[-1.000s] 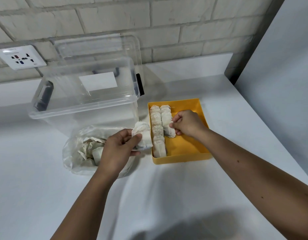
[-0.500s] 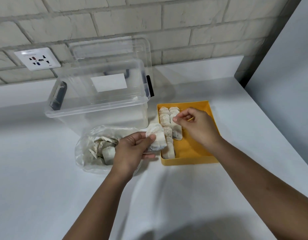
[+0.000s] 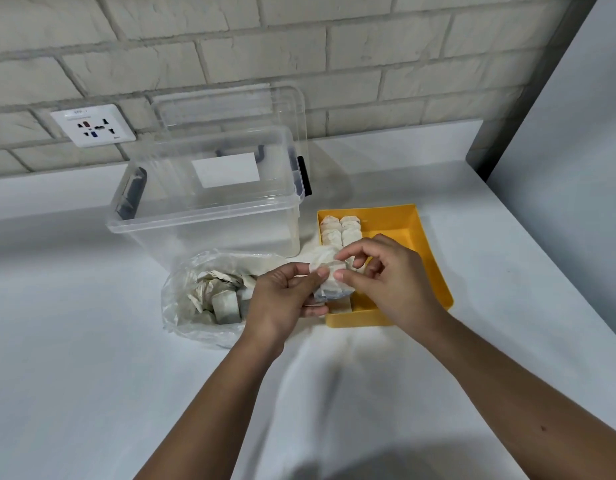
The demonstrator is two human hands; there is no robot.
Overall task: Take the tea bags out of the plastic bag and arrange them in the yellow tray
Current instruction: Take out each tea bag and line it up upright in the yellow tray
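A clear plastic bag with several tea bags inside lies on the white table, left of the yellow tray. Two rows of tea bags line the tray's left side. My left hand holds a small bundle of tea bags above the tray's near-left corner. My right hand pinches the top tea bag of that bundle between thumb and forefinger. The hands hide the nearer part of the rows.
An open clear storage box with dark latches stands behind the bag, its lid leaning on the brick wall. A wall socket is at the left. A grey panel bounds the table's right side.
My right hand left the row in the tray and came back to the bundle in my left hand, pinching its top tea bag. The view shifted, so everything sits further right.
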